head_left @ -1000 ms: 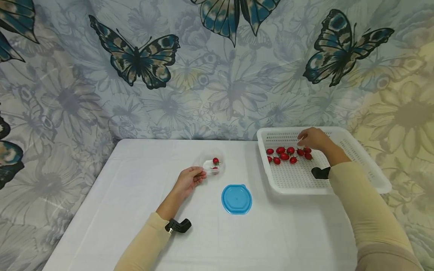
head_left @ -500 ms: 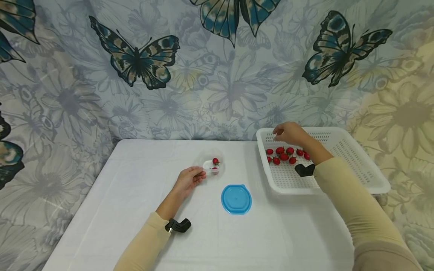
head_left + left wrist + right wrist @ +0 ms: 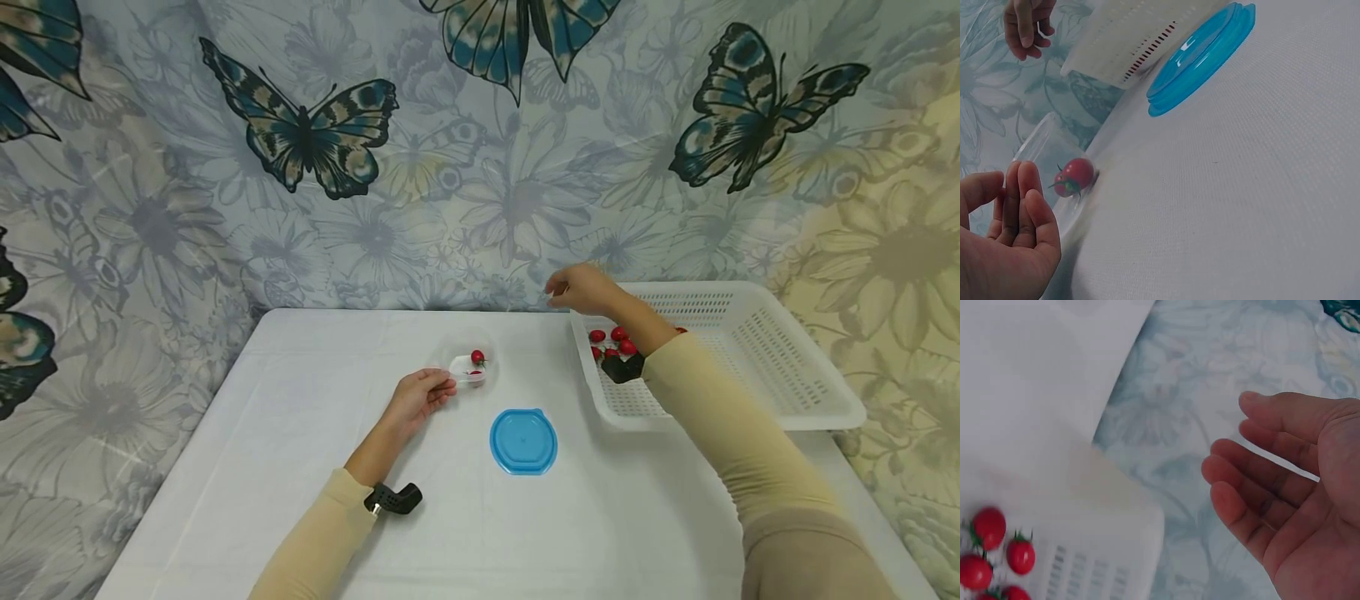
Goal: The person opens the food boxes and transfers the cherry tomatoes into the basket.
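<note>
My left hand (image 3: 418, 398) holds the rim of a small clear plastic container (image 3: 456, 343), thumb on one side and fingers on the other. Two red cherry tomatoes (image 3: 1079, 173) with green stems lie inside it. Over the far left corner of a white perforated basket (image 3: 750, 367), my right hand (image 3: 583, 290) hangs in the air. Its fingers are loosely bent, and nothing shows between them in the right wrist view. Several more cherry tomatoes (image 3: 989, 528) lie in the basket, partly hidden by the right forearm in the head view.
A blue lid (image 3: 523, 442) lies on the white table (image 3: 247, 467), between the container and the basket and nearer the front. Behind the table hangs a backdrop (image 3: 517, 200) with butterflies and flowers. The right sleeve (image 3: 742, 442) crosses over the basket.
My right hand has moved left from above the tomatoes to beyond the basket's far left corner. The left hand, container and lid have stayed in place.
</note>
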### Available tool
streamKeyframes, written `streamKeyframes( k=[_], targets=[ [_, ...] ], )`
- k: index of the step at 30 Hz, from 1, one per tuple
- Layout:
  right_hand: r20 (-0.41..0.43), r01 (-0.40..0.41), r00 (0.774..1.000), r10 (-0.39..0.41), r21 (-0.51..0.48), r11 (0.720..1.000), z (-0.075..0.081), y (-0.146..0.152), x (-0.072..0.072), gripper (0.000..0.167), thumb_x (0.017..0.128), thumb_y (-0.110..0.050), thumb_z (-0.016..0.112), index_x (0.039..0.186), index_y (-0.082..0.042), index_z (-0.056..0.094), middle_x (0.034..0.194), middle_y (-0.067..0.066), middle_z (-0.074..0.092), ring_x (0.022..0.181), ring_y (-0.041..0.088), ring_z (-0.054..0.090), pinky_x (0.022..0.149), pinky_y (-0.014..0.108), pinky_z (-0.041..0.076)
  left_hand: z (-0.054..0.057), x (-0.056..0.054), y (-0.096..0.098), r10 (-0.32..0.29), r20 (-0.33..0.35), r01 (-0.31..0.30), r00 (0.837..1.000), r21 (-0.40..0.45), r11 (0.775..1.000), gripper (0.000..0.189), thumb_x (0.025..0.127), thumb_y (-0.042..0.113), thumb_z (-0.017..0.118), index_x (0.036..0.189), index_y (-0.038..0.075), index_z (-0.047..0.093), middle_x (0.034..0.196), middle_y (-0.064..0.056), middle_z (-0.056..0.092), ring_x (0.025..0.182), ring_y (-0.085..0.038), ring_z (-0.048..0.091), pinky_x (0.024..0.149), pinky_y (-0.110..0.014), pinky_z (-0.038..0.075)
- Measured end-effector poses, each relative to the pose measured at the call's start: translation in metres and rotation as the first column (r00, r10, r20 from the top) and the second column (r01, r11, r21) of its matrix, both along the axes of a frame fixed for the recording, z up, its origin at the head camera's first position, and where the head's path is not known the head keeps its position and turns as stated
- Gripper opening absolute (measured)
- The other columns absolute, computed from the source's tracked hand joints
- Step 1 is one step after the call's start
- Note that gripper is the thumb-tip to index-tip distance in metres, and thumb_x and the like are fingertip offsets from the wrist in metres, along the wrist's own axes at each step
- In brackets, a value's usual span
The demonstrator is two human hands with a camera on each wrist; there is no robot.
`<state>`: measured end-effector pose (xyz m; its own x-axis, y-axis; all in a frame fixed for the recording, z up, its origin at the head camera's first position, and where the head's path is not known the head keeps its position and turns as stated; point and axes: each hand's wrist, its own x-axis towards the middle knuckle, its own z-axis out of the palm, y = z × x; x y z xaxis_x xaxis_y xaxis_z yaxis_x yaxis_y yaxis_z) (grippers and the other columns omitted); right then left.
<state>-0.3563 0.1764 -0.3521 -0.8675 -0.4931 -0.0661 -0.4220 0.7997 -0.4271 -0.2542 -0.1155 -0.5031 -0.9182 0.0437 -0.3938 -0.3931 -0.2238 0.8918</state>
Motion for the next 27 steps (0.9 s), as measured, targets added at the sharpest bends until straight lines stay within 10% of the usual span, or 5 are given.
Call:
streamKeyframes(
  k=[27],
  targets=[
    [0.063,-0.125,0.992,0.113,0.226,0.966,-0.036,-0.11,0.0,0.025,0.091,-0.022,0.066,0.11,-0.005,0.071,0.102,0.008,0.07,0.092,0.022,0.063,0.08,0.034,0.053,-0.002,-0.001,0.0,0.001,-0.022,-0.001,1.0,0.018,1.0,0.024,0.098,0.009,0.055,0.116,-0.007,0.056,0.08,0.002,0.068,0.072,-0.007,0.067,0.066,-0.018,0.051]
  ],
)
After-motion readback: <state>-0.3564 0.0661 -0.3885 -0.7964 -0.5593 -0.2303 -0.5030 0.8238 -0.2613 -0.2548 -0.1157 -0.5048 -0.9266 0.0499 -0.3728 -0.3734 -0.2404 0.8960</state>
